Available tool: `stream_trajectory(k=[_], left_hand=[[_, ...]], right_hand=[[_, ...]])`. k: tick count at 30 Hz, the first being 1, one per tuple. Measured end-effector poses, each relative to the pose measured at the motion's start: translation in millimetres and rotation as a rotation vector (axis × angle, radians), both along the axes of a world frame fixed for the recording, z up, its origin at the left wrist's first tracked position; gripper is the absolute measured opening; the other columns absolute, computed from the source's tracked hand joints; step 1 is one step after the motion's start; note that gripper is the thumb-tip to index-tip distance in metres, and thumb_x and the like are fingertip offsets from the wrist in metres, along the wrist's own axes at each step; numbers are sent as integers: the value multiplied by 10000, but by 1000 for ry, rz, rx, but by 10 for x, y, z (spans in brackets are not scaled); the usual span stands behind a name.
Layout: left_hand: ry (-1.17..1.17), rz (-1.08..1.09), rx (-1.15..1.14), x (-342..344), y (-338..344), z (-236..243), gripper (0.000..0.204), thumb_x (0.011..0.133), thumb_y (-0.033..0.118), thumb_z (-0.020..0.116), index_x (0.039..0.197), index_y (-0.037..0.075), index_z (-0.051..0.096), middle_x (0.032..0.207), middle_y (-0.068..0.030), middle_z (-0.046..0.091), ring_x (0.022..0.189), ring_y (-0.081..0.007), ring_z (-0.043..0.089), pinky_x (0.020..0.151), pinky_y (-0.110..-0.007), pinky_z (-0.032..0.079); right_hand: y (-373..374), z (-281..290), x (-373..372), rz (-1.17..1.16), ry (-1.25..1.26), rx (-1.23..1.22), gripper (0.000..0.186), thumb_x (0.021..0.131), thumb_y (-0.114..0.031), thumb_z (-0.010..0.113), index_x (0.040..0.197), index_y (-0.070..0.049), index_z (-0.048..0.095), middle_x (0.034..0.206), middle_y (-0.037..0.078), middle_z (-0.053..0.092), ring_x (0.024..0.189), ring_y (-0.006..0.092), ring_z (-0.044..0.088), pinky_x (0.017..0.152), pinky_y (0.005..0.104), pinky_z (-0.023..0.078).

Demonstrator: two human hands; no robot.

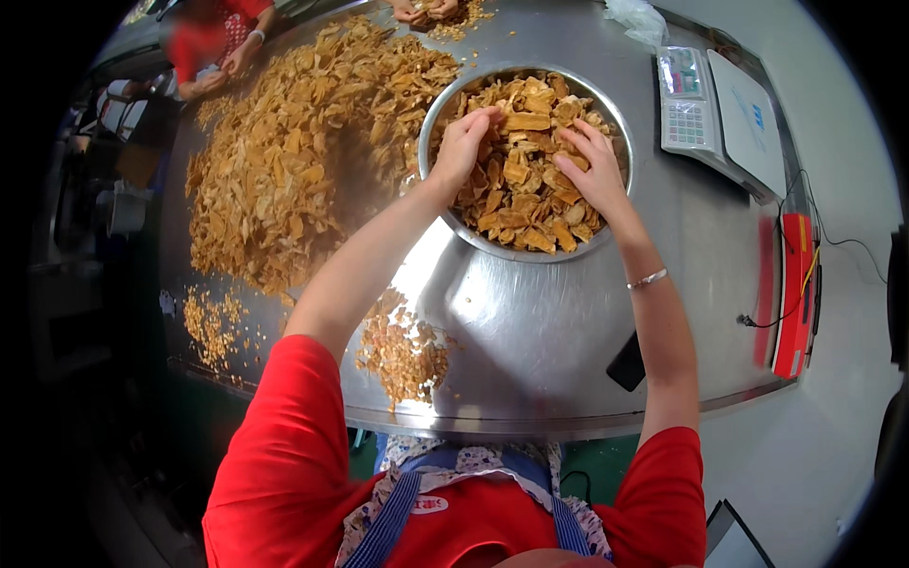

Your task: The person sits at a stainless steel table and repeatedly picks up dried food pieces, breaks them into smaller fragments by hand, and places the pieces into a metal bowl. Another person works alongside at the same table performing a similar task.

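Note:
A round steel bowl [622, 204] stands on the metal table, filled with dried yellow-brown slices [530, 180]. My left hand [461, 147] reaches over the bowl's left side, its fingers loosely curved against the slices. At the right side, my right hand [592, 168] rests on the slices with its fingers apart. Neither hand has a slice plainly gripped in it; the undersides of both hands are hidden. Left of the bowl spreads a large heap of the same dried slices [275, 161].
Small broken bits [405, 355] lie near the table's front edge, and more crumbs [213, 327] at the left. A dark phone [627, 363] is beside my right forearm. Farther right are a digital scale [748, 118] and a red box [793, 293] with cables. Co-workers' hands [216, 78] show at the far side.

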State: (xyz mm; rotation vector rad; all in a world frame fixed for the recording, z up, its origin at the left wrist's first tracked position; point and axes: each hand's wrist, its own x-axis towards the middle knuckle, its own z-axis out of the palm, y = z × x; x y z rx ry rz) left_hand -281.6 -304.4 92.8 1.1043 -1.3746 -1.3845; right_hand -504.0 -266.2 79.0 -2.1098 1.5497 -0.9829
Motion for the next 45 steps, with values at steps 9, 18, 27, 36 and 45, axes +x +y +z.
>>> stream_trajectory(k=[9,18,27,36,45], left_hand=[[-262,274,-93,505,1044,91,252,833,201,513,926,-13,609,810,-86,595,757,-152,542,688,-256,417],[-204,272,541,836,1235,-430,524,726,275,618,1149,27,435,869,-74,568,693,-150,555,654,-261,452],[296,172,712,438,807,-710,362,696,43,512,1042,15,410,872,-73,504,790,-186,539,684,-348,492],[416,246,587,611,1388,-342,510,607,1,491,1104,15,378,825,-75,499,677,-163,523,549,-273,485],[124,298,659,1228,2330,257,605,615,10,498,1185,-71,310,767,-62,435,658,-125,429,545,-263,407]], right_hand=[[546,-162,-171,-684,-155,-139,420,728,-229,608,1069,-3,511,1028,151,538,1027,268,476,904,363,356],[371,-534,-760,-287,-805,1154,327,741,-248,563,944,5,518,775,86,622,548,126,586,442,241,483],[374,-671,-823,-239,-1027,1112,245,750,-96,520,943,48,473,857,124,570,717,236,594,646,382,538],[1100,-273,-506,-353,-1083,960,265,696,-9,518,952,23,461,748,66,508,688,205,559,624,333,494],[2083,76,129,-375,-1090,1005,200,699,-44,539,891,-41,482,738,6,512,671,114,535,599,248,456]])
